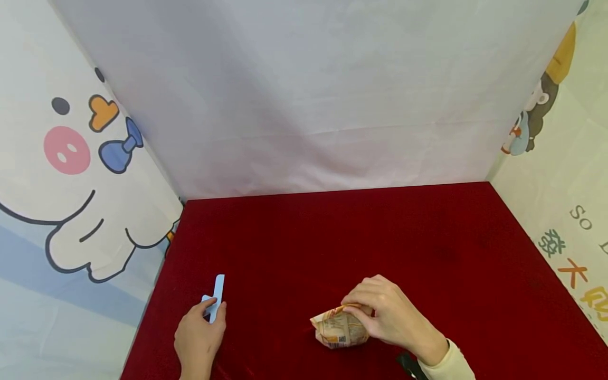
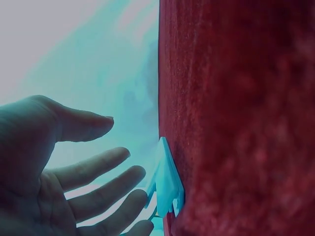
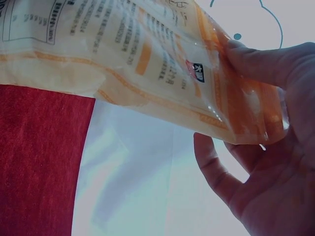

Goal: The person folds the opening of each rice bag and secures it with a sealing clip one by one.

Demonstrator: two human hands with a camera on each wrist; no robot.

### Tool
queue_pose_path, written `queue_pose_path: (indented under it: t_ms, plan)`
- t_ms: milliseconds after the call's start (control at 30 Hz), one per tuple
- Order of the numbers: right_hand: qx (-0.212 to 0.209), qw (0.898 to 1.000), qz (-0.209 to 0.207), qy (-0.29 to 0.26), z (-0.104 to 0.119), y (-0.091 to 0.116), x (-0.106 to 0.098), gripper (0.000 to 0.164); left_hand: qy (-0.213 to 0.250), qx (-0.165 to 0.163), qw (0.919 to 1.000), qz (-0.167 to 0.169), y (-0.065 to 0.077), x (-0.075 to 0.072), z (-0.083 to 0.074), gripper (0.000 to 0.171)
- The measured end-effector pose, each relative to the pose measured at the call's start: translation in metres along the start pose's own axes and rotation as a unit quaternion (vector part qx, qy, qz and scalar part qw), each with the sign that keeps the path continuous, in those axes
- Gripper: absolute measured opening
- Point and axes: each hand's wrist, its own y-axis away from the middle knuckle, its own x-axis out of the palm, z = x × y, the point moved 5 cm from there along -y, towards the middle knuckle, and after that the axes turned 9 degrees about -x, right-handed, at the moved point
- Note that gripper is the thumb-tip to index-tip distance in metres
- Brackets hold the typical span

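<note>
On the left of the red tabletop lies a light blue plastic piece (image 1: 218,295), long and narrow with a shorter arm beside it. In the left wrist view this blue piece (image 2: 169,184) has two sides meeting at a point, like a hinged clip. My left hand (image 1: 200,331) is right at it, thumb and fingers spread apart with a gap between them. To the right, a printed orange and cream plastic food bag (image 1: 339,333) sits on the cloth. My right hand (image 1: 387,311) pinches its top corner between thumb and fingers; the bag's orange end (image 3: 251,108) shows in that grip.
A dark red cloth (image 1: 285,253) covers the table. Pale fabric walls stand behind it (image 1: 332,105) and along both sides, printed with cartoon figures. A black object (image 1: 409,364) shows beside my right wrist at the front edge of view.
</note>
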Motion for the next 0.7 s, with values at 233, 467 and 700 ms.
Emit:
queue_pose_path:
  t_ms: [233, 467, 700]
  plan:
    - [0.002, 1.000, 0.000, -0.004, -0.0008, 0.0009, 0.0002, 0.020, 0.010, -0.009, 0.9999, -0.009, -0.0003, 0.0005, 0.0003, 0.043]
    - [0.001, 1.000, -0.001, -0.005, -0.0014, 0.0012, 0.0003, 0.019, 0.012, -0.010, 0.9997, -0.018, -0.0001, -0.0008, 0.0000, 0.041]
    - [0.002, 1.000, -0.001, -0.005, -0.0017, 0.0015, 0.0008, 0.022, 0.018, 0.002, 0.9987, -0.047, 0.0015, -0.0036, 0.0006, 0.037]
